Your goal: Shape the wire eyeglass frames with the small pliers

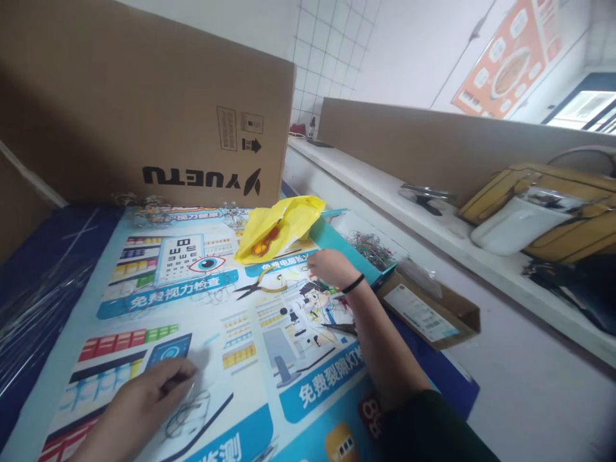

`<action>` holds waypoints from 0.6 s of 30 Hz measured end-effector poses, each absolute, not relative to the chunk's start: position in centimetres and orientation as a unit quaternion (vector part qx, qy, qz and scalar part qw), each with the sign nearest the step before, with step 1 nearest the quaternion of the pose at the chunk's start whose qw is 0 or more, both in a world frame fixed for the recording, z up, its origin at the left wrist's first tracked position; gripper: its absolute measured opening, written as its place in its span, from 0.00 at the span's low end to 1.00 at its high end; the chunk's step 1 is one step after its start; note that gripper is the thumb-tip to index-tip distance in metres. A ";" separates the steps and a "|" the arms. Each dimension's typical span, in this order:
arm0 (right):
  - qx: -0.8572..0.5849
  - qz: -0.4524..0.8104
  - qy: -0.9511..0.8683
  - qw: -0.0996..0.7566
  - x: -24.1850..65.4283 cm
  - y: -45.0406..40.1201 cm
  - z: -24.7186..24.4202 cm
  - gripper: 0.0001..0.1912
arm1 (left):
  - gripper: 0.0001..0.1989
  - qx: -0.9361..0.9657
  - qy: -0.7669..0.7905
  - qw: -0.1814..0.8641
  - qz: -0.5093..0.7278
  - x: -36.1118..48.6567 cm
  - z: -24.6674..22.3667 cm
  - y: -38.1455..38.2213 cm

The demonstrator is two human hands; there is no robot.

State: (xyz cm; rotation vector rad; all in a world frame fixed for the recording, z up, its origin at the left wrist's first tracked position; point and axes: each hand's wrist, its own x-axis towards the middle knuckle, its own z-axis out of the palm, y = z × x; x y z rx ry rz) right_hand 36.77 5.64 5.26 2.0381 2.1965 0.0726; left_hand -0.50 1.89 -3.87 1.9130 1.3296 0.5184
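My left hand [156, 388] is low over the printed sheet [216, 350], fingers curled together; what they hold, if anything, is too small to tell. Beside it lies a tangle of thin wire [185, 414]. My right hand [333, 268], with a black band at the wrist, reaches to the sheet's far right, its fingers pinched by a small wire-like piece that I cannot make out. Just beyond it is a yellow bag [283, 228] with orange items on it. Yellow-handled pliers [262, 287] lie left of this hand. A dark-tipped tool [339, 328] rests partly behind my right forearm.
A large cardboard box [192, 102] stands behind the sheet. More wire lies in a tray [392, 262] at the right, beside an open small carton [428, 308]. A ledge [462, 247] holds a white mug [522, 221] and yellow bag [500, 186].
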 end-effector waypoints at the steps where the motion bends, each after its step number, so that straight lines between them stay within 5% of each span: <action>1: 0.680 0.019 0.728 0.080 37.8 5.6 4.9 0.11 | 0.11 0.761 0.502 0.374 0.170 -0.8 -3.8 1.9; 18: 0.571 0.061 0.804 0.154 39.6 7.7 1.1 0.09 | 0.11 0.826 0.440 0.352 0.005 -0.2 -1.1 1.5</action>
